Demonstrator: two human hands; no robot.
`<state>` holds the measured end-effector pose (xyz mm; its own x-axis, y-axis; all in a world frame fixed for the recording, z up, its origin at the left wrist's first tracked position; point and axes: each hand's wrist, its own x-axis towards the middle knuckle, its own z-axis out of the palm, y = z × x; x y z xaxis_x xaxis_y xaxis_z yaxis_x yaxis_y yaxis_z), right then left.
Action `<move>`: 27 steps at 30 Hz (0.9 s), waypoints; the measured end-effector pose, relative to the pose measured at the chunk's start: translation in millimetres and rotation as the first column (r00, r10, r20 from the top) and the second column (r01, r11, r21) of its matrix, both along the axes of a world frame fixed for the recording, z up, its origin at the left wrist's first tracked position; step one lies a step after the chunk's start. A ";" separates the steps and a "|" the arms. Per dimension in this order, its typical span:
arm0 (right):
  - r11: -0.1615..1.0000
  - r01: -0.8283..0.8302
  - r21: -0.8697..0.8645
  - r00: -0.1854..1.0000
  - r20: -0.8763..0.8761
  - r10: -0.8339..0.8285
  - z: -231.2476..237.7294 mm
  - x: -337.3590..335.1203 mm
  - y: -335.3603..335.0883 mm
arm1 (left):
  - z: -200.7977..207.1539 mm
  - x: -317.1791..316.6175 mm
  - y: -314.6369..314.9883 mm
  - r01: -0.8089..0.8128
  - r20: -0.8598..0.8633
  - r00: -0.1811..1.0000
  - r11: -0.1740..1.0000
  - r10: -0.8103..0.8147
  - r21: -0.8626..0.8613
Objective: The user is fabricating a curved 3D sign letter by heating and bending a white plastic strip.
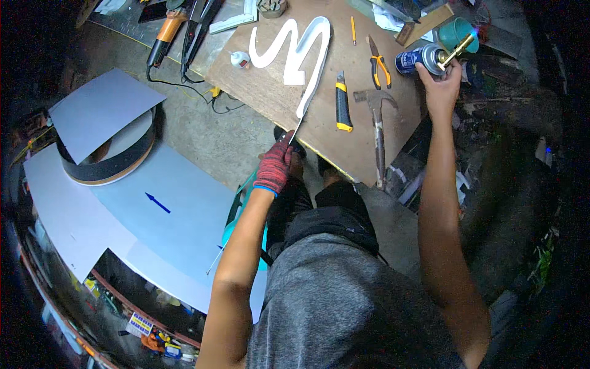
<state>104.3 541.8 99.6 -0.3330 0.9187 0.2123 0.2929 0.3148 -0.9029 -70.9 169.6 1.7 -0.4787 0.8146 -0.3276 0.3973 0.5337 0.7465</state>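
My left hand, in a red and black knit glove, closes on a thin metal-looking strip. The strip's far end meets the lower tip of a white, curving, letter-like shape on the brown board; whether they are joined I cannot tell. My bare right hand grips a gas torch, its brass nozzle fixed to a dark blue canister. A small blue flame shows at the nozzle tip, pointing up and right, away from the white shape.
On the board lie a claw hammer, orange-handled pliers, a utility knife, a pencil and a small white bottle. An orange angle grinder sits far left. Large pale sheets spread at left. A teal bowl stands near the flame.
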 end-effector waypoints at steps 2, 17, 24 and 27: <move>0.998 0.053 -0.015 0.999 0.010 -0.053 -17.5 4.8 11.3 | 0.7 -0.7 0.8 -0.004 0.011 1.000 0.999 0.004 -0.034; 0.990 0.094 -0.110 0.991 0.102 -0.082 -41.6 34.6 22.7 | 11.9 1.9 3.9 0.001 0.028 1.000 0.998 0.000 -0.055; 0.959 -0.279 -0.046 0.903 0.326 0.279 9.0 -57.8 -111.7 | 4.6 1.9 1.8 -0.021 0.030 0.999 0.999 0.020 0.036; 0.687 -0.708 0.165 0.672 0.456 0.584 -12.8 -135.9 -111.2 | 5.1 -1.0 3.9 -0.024 0.133 0.991 0.999 0.027 -0.026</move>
